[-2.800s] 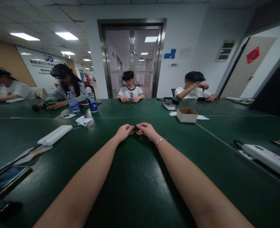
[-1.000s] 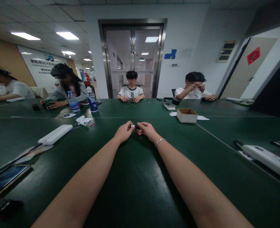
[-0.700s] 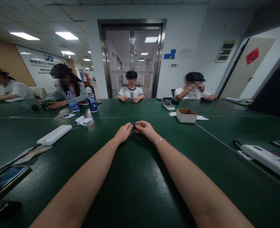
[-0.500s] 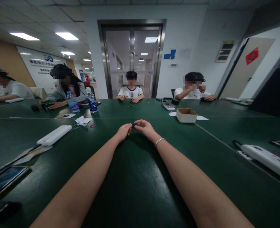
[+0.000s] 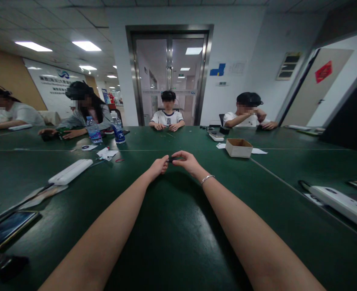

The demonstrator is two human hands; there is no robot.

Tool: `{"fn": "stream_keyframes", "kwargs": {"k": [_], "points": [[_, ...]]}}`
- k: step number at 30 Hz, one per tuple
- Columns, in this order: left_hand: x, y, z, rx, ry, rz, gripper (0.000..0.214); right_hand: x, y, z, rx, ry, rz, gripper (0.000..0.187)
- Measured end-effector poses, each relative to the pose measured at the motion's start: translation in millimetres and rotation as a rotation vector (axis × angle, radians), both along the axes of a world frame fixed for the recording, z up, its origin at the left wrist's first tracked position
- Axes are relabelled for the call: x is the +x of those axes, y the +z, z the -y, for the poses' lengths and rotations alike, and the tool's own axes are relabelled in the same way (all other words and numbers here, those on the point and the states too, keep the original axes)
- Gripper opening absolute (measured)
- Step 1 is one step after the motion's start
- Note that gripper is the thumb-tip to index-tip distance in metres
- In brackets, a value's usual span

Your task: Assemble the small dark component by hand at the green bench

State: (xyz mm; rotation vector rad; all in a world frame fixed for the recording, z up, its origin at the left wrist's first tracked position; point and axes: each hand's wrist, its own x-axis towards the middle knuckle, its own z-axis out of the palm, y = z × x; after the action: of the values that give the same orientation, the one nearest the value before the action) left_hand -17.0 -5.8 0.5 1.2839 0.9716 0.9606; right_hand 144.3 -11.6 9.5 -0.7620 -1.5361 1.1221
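Both my arms stretch forward over the dark green table (image 5: pixel 172 226). My left hand (image 5: pixel 158 166) and my right hand (image 5: pixel 186 160) meet at the table's middle, fingers curled and pinched on a small black object (image 5: pixel 171 159) held between them just above the surface. A thin silver bracelet (image 5: pixel 207 178) circles my right wrist. The object is too small to name.
A white power strip (image 5: pixel 70 171) lies left, another (image 5: pixel 342 204) right. A small cardboard box (image 5: pixel 238 147) stands ahead right, two water bottles (image 5: pixel 94 130) ahead left. A phone (image 5: pixel 5 230) lies near left. Several other people sit round the table's far and left sides.
My hands stayed together at the middle of the table, shifting slightly forward and up while turning the small black object; a silvery end seen a second ago is now hidden.
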Motion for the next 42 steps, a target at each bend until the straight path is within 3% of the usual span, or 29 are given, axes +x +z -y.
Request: {"fn": "stream_keyframes", "kwargs": {"k": [6,11,17,24,42], "points": [[1,-7.2,-2,0.225,0.047,-0.194,0.031,3,-5.8,0,-0.186,-0.021,-0.047,0.024],[0,-13.3,-2,0.265,0.051,-0.281,0.037,6,-12.6,-1,-0.317,-0.039,-0.045,0.010],[0,-15.8,-1,0.330,0.015,-0.336,0.023,6,-15.8,-3,-0.331,-0.063,-0.044,0.005],[2,-20.2,-2,0.435,0.123,-0.324,0.026,5,-15.8,-4,-0.334,-0.036,-0.002,0.002],[3,-17.3,2,0.401,0.104,-0.333,0.028,6,-15.8,-2,-0.305,-0.033,0.022,0.006]]}}
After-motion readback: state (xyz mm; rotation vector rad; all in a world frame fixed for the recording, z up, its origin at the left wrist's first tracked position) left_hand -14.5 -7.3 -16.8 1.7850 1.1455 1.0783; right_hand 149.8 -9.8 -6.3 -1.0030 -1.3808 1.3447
